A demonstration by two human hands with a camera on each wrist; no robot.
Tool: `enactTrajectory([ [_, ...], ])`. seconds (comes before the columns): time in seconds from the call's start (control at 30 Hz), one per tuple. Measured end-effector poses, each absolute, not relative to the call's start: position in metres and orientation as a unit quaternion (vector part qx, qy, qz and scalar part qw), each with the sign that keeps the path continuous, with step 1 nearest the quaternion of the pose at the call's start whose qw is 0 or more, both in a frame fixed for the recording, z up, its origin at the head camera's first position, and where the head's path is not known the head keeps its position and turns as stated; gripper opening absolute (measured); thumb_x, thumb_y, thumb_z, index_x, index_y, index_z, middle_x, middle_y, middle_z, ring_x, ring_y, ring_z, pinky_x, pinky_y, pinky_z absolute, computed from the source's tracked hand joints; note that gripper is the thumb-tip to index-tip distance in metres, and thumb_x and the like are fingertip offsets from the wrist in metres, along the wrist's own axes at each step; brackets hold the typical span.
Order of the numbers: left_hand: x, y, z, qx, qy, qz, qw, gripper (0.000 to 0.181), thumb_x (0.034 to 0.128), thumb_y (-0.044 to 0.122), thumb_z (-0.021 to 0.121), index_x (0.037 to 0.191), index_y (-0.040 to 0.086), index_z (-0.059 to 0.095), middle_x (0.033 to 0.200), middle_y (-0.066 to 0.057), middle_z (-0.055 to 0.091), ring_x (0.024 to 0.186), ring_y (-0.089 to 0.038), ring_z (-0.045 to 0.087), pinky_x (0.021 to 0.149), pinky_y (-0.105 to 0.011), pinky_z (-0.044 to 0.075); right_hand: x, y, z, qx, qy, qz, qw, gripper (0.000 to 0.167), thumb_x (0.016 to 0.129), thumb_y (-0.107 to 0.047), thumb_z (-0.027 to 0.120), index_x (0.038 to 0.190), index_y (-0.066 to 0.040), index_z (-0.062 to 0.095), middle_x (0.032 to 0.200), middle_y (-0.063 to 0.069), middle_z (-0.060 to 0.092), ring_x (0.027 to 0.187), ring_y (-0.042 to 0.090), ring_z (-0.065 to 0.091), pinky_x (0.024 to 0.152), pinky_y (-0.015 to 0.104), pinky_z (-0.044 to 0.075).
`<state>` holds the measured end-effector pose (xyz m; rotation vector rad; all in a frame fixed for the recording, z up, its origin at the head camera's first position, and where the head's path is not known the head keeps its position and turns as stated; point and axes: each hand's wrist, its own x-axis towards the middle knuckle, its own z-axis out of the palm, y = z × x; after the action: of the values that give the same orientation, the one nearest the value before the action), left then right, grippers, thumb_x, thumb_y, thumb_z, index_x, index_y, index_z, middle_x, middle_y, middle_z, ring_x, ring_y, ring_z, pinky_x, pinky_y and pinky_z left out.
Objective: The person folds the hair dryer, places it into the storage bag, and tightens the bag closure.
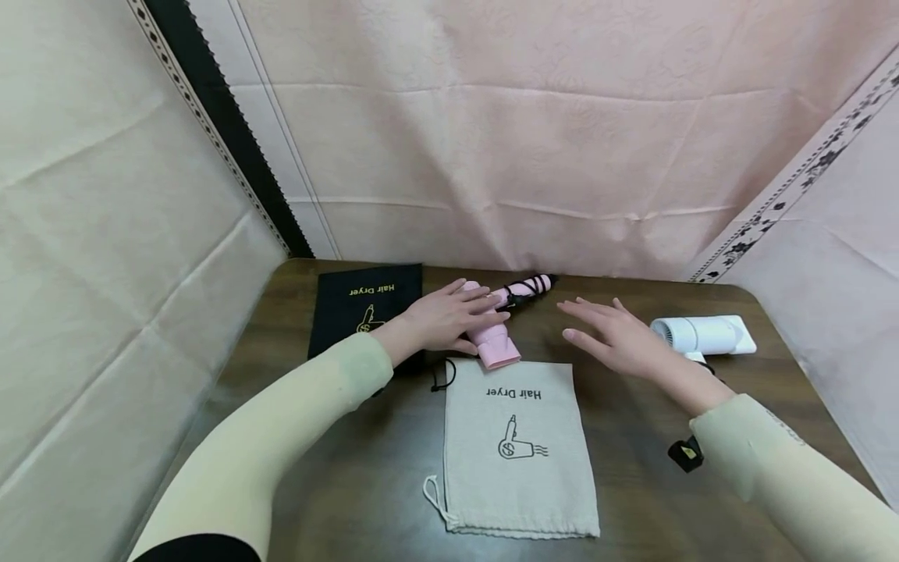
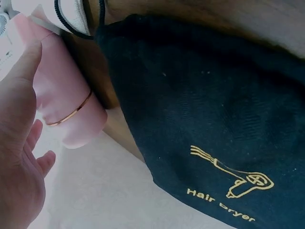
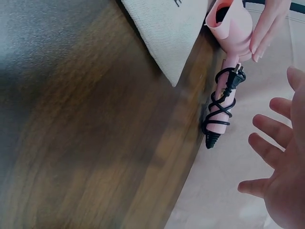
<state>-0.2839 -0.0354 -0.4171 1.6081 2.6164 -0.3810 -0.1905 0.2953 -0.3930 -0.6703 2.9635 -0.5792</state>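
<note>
A pink hair dryer [image 1: 495, 343] lies at the back middle of the table, its nozzle toward the near side. Black cord is wound round its handle [image 3: 220, 114], and the plug [image 3: 233, 78] shows in the right wrist view. My left hand [image 1: 449, 318] rests on the dryer's barrel with fingers extended; the left wrist view shows the thumb against the pink barrel [image 2: 62, 81]. Apart from the dryer, my right hand [image 1: 614, 339] hovers to its right, fingers spread and holding nothing. Just in front of the nozzle lies a flat white drawstring bag [image 1: 520, 499] printed "Hair Dryer".
A black "Hair Dryer" bag [image 1: 337, 304] lies at the back left, partly under my left forearm in the head view. Beyond my right wrist sits a white hair dryer [image 1: 712, 336]. Pale cloth [image 1: 562, 156] hangs behind the wooden table [image 1: 337, 484].
</note>
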Motion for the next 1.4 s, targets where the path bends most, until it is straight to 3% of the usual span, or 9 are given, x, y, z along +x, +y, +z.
enactTrajectory([
  [0.43, -0.272, -0.033, -0.432, 0.510, 0.855, -0.089, 0.014, 0.079, 0.1051, 0.069, 0.046, 0.172, 0.032, 0.025, 0.178, -0.002, 0.020, 0.164, -0.025, 0.019, 0.132, -0.054, 0.015, -0.186, 0.298, -0.400, -0.208, 0.959, -0.192, 0.028, 0.057, 0.111, -0.042, 0.058, 0.160, -0.014, 0.050, 0.161, 0.020, 0.050, 0.152, 0.041, 0.043, 0.125, 0.073, 0.014],
  [1.1, -0.231, -0.017, -0.457, 0.434, 0.894, -0.045, -0.105, 0.074, 0.1046, 0.067, 0.052, 0.165, 0.026, 0.042, 0.166, -0.011, 0.046, 0.158, -0.030, 0.036, 0.129, -0.053, 0.026, -0.186, 0.300, -0.405, -0.197, 0.960, -0.195, 0.040, 0.058, 0.111, -0.044, 0.057, 0.162, -0.018, 0.048, 0.163, 0.018, 0.048, 0.153, 0.041, 0.042, 0.125, 0.073, 0.014],
  [1.4, -0.243, -0.019, -0.451, 0.486, 0.872, -0.020, -0.047, 0.078, 0.1041, 0.063, 0.058, 0.168, 0.024, 0.036, 0.170, -0.010, 0.039, 0.160, -0.028, 0.031, 0.131, -0.050, 0.022, -0.185, 0.297, -0.406, -0.196, 0.960, -0.192, 0.047, 0.059, 0.111, -0.045, 0.057, 0.162, -0.016, 0.048, 0.163, 0.020, 0.048, 0.152, 0.042, 0.043, 0.125, 0.073, 0.014],
])
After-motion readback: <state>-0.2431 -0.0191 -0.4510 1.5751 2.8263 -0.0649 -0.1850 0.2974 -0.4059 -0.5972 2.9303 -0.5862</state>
